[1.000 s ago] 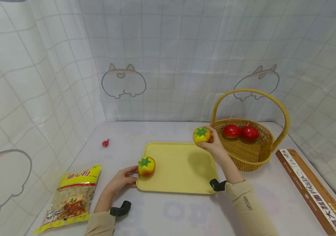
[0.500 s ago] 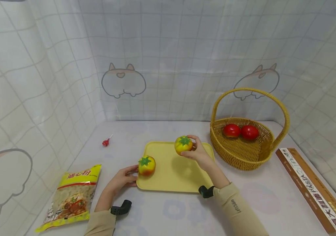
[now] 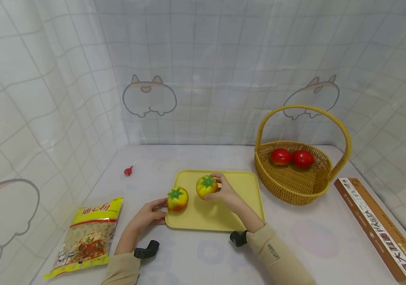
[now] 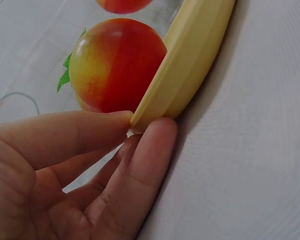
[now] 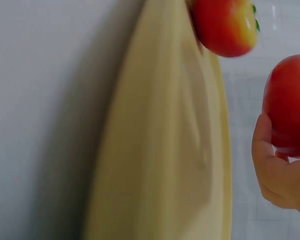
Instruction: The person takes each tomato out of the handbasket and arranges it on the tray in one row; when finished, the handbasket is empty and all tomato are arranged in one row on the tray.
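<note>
My left hand (image 3: 148, 215) is at the left side of a yellow tray (image 3: 231, 215). In the left wrist view, its thumb and fingers pinch the tray rim (image 4: 190, 60). Just inside that rim sits a yellow-red tomato (image 3: 178, 199) with a green leafy top. A second, similar tomato (image 3: 205, 187) is in my right hand (image 3: 227, 194), gripped between thumb and fingers from the right side. It is held above the left half of the tray, near the first one. In the right wrist view, this held tomato (image 5: 292, 102) is raised above the tray surface.
To the right of the tray stands a wicker basket (image 3: 292, 180) with a tall handle and two red fruits (image 3: 291, 158) inside. A long pasta box (image 3: 381, 229) lies at the far right. On the left are a pasta bag (image 3: 85, 237) and a small red lollipop (image 3: 128, 171).
My right hand has carried the tomato left from beside the basket to over the tray, close to the other tomato. My left hand has stayed at the tray rim.
</note>
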Demonstrator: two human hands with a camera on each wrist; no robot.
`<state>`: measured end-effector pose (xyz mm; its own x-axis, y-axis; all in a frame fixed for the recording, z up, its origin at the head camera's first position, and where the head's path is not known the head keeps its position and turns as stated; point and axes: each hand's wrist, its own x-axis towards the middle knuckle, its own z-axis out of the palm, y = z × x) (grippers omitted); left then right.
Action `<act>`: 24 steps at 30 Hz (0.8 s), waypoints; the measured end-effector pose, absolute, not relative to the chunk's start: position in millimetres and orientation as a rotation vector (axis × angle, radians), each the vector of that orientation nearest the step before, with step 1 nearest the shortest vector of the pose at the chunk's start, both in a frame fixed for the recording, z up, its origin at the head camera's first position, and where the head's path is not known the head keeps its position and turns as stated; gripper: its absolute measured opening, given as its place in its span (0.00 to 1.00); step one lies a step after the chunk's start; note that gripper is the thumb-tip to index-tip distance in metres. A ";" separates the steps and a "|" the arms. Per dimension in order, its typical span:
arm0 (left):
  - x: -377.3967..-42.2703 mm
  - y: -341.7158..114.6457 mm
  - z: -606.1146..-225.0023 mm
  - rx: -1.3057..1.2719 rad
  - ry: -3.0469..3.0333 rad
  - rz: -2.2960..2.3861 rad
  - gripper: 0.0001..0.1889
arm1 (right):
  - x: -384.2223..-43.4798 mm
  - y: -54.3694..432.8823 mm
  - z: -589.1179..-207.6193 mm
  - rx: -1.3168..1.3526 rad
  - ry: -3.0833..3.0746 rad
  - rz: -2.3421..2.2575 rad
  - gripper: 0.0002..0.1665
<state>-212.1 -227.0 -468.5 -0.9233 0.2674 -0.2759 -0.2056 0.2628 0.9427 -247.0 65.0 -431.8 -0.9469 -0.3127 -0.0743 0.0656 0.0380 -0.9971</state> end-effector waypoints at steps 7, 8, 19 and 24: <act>-212.1 -227.5 -467.9 0.071 2.147 1.707 0.35 | -245.0 51.7 -439.9 -0.254 2.092 -1.929 0.45; -212.0 -227.4 -467.9 0.074 2.145 1.706 0.35 | -244.8 50.7 -441.2 -0.254 2.105 -1.917 0.45; -212.0 -226.8 -468.8 0.057 2.152 1.707 0.35 | -242.8 41.9 -445.8 -0.223 2.190 -1.769 0.43; -212.4 -227.5 -469.7 0.070 2.144 1.712 0.35 | -242.3 38.8 -446.8 -0.202 2.187 -1.745 0.43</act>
